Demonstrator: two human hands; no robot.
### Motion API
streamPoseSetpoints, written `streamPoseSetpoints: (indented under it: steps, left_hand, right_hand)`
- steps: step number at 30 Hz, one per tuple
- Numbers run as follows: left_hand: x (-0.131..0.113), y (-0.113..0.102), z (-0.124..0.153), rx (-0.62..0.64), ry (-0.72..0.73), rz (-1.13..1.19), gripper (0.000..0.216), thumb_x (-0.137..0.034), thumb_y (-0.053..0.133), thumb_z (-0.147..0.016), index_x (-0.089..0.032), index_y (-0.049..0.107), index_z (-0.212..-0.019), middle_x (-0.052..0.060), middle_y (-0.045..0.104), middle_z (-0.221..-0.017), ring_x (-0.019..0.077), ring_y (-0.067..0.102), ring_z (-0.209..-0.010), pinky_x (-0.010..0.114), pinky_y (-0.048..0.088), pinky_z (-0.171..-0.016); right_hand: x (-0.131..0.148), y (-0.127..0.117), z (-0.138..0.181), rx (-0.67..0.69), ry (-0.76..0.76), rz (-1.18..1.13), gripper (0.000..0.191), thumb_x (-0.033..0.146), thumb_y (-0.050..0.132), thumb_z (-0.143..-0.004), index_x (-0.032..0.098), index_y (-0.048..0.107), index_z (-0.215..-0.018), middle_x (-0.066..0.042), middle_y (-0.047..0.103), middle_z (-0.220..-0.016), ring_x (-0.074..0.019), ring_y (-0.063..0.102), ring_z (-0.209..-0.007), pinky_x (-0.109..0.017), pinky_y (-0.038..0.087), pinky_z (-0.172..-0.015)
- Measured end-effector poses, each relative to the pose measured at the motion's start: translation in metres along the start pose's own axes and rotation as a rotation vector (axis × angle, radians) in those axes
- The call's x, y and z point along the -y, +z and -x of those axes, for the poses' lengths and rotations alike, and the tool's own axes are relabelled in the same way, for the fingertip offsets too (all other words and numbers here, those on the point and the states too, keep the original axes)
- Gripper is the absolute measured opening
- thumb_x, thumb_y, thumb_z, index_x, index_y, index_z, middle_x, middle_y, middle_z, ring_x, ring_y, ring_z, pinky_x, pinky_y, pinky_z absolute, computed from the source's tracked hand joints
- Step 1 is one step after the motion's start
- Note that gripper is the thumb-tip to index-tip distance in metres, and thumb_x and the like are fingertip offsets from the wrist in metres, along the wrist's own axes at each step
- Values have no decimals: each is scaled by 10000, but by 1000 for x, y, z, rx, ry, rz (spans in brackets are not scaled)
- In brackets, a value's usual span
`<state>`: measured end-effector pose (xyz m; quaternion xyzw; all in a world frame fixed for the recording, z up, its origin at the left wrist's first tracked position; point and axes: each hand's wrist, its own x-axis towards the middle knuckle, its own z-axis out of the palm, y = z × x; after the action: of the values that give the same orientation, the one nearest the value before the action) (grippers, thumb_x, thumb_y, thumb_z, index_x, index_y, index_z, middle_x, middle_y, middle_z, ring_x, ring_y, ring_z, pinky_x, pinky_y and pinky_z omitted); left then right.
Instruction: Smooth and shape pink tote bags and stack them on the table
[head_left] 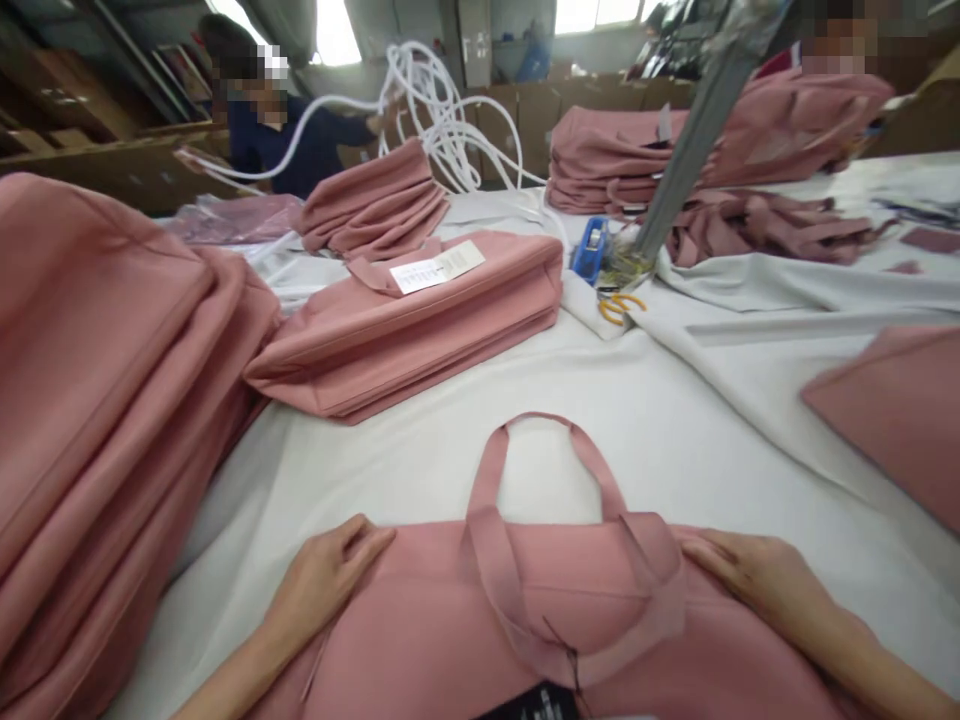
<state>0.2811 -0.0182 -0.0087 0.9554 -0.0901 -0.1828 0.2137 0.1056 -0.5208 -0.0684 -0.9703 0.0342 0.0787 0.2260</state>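
A pink fabric tote bag (465, 620) lies flat on the white-covered table (675, 430) right in front of me, its looped handle (551, 440) pointing away. My left hand (326, 580) rests palm down on the bag's top left corner, fingers slightly curled. On the top right corner my right hand (757, 580) lies flat. Neither hand grips anything. A dark label shows at the bag's near edge.
A tall stack of pink bags (97, 400) fills the left. A smaller pile with a white tag (405, 330) lies ahead. More piles (720, 140) sit far right. Yellow scissors (619, 303) and a blue tool lie by a metal post (697, 130). A person handles white cord (442, 120).
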Motion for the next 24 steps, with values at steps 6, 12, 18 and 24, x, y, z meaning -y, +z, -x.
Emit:
streamPoseSetpoints:
  steps: [6, 12, 18, 24]
  left_hand:
    - [-119, 5, 4, -182, 436, 59, 505, -530, 470, -873, -304, 387, -1317, 43, 489, -1344, 271, 454, -1230, 392, 409, -999]
    - [-248, 91, -2, 308, 829, 23, 851, -564, 532, -835, -267, 86, -1497, 123, 242, -1532, 362, 244, -1381, 539, 300, -1091]
    - [-296, 128, -34, 562, 871, -49, 735, -551, 482, -856, -172, 279, -1453, 161, 586, -1233, 333, 521, -1125, 492, 393, -967]
    - [-336, 142, -53, 752, 936, -60, 557, -474, 640, -707, -234, 572, -1206, 91, 659, -1096, 297, 599, -989, 371, 459, -817]
  right_hand:
    - [32, -14, -5, 31, 116, 90, 443, 548, 387, -938, 273, 729, -883, -34, 734, -863, -234, 673, -747, -305, 460, -666]
    - [44, -20, -6, -40, 193, -205, 483, 642, 474, -868, 237, 724, -783, -29, 722, -766, -199, 630, -666, -298, 426, -659]
    - [-9, -63, 11, -482, 482, -778, 780, 781, 225, -848, 136, 663, -879, -106, 682, -791, -198, 637, -685, -308, 479, -623]
    - [-19, -79, 72, -396, 572, -759, 655, 717, 419, -836, 121, 660, -960, -131, 666, -922, -240, 624, -846, -362, 496, -731]
